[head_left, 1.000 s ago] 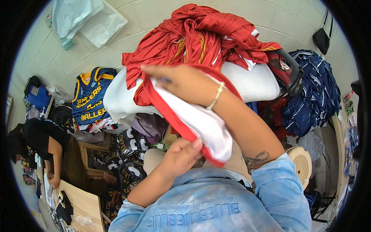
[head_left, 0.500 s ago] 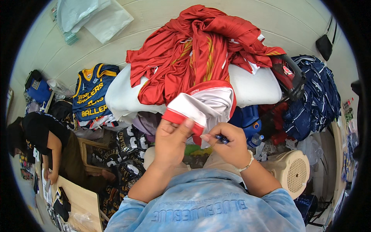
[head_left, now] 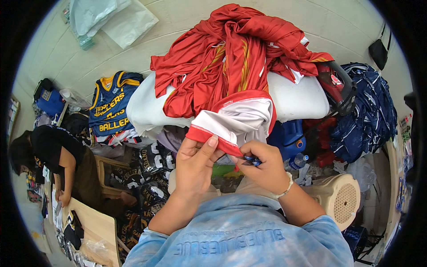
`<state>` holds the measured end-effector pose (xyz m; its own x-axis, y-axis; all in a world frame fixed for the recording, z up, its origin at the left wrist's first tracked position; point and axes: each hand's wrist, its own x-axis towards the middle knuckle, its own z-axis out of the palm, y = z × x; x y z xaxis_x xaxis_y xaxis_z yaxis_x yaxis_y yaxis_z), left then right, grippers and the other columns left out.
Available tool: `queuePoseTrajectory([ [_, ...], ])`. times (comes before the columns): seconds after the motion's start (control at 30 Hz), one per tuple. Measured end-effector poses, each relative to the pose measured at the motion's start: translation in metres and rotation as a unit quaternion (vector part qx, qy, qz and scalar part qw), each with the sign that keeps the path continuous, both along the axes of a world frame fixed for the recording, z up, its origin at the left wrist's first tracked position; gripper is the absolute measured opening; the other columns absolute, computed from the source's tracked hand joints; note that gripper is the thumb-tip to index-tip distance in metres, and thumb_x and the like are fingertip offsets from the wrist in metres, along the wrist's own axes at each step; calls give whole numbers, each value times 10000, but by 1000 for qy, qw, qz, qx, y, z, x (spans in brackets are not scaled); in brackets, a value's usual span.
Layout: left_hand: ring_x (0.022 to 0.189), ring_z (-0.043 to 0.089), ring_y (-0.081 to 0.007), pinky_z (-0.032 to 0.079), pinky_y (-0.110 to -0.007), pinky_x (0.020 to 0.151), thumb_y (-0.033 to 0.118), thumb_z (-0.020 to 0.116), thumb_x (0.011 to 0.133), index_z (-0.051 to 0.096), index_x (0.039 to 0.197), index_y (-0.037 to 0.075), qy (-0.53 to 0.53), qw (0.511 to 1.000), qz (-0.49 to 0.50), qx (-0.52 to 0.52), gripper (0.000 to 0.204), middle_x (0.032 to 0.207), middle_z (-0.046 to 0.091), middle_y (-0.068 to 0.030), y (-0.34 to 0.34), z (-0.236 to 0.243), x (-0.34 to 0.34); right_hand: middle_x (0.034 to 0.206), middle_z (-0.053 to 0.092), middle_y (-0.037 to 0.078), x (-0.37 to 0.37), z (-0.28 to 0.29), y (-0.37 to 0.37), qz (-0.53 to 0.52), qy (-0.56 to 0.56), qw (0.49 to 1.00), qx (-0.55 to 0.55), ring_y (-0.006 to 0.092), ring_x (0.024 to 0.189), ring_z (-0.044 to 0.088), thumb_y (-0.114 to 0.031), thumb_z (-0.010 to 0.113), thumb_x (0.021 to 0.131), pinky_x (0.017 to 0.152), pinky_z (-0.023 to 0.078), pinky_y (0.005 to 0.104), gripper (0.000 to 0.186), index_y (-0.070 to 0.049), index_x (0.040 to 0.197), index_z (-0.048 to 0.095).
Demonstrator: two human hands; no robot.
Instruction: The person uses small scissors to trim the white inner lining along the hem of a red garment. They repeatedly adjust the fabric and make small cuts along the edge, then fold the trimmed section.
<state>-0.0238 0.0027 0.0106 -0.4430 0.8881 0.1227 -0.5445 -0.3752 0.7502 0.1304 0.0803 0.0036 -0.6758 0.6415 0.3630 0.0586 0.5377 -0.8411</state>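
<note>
Far to the left of the hands, a co-worker in black bends over, one hand at the edge of a tan panel. Beyond that person, a navy jersey with yellow trim hangs, ahead and to the left of the hands. White plastic is up on the wall above it. Nearer the left hand, to its left and lower down, I see black clothes in a heap.

The left hand has the red hem of a garment pinched, thumb on top. That garment, its white inside showing, lies just in front of both hands, its hem stretching from the left fingers toward the right ones. Directly beyond it, a red pile covers the middle of a white padded board.

The right hand is curled around a small dark-blue tool, right by the hem; I can't tell whether its fingers also grip the cloth. Just past that hand, on its right, are a blue jug and a clear bottle. A cream stool is near the right wrist. Farther right and ahead, navy clothes are heaped, with a black pouch hanging above.
</note>
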Motion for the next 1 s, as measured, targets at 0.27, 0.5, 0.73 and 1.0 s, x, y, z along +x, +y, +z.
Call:
queuePoseTrajectory([
  [0.27, 963, 641, -169, 530, -308, 841, -24, 625, 874, 569, 1139, -11, 81, 996, -27, 3, 272, 1039, 655, -107, -4, 0, -1, 878, 623, 134, 11, 13, 0, -37, 64, 997, -32, 241, 690, 603, -246, 767, 781, 614, 476, 316, 398, -13, 1017, 548],
  [0.5, 940, 649, -166, 526, -301, 835, -39, 636, 858, 560, 1146, -16, 61, 997, -37, -9, 299, 1025, 661, -115, -3, 4, 3, 849, 627, 79, 23, 19, 5, -48, -2, 995, 85, 130, 712, 597, -174, 822, 715, 634, 457, 235, 376, -2, 973, 609],
  [0.73, 927, 656, -169, 522, -295, 832, -36, 634, 859, 561, 1133, -21, 72, 997, -41, -13, 283, 1019, 664, -119, -9, 4, -1, 792, 664, 77, 13, 16, 6, -48, 33, 991, 120, 144, 663, 627, -162, 839, 676, 587, 463, 240, 338, -13, 919, 659],
  [1.0, 928, 656, -171, 524, -304, 841, -41, 624, 864, 558, 1134, -29, 81, 996, -30, -6, 279, 1020, 663, -121, -12, 5, -2, 771, 660, 76, 8, 20, 7, -34, 36, 992, 119, 143, 647, 631, -151, 838, 670, 578, 459, 234, 313, -14, 891, 665],
])
